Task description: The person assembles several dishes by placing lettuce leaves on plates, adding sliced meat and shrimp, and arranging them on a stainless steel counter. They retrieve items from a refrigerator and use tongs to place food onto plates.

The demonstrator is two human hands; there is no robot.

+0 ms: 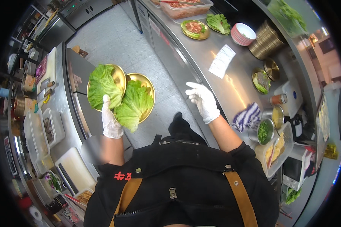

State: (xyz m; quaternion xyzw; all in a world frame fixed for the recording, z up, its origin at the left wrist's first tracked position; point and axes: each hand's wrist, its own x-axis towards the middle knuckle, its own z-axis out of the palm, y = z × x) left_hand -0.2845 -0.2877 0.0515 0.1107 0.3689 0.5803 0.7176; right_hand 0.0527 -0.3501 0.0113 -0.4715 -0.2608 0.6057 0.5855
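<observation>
My left hand, in a white glove, holds two round gold plates side by side over the aisle: a left plate and a right plate. A broad green lettuce leaf covers much of the left plate, and another lettuce leaf hangs over the near rim of the right one. The left thumb lies on top by the leaves; the other fingers are hidden underneath. My right hand, also gloved, is held near the right counter's edge with its fingers apart and nothing in them.
On the right steel counter are a gold plate of meat, a paper slip, white bowls, stacked gold plates, a striped cloth and chopped greens. The left counter bears knives, plastic tubs and a cutting board.
</observation>
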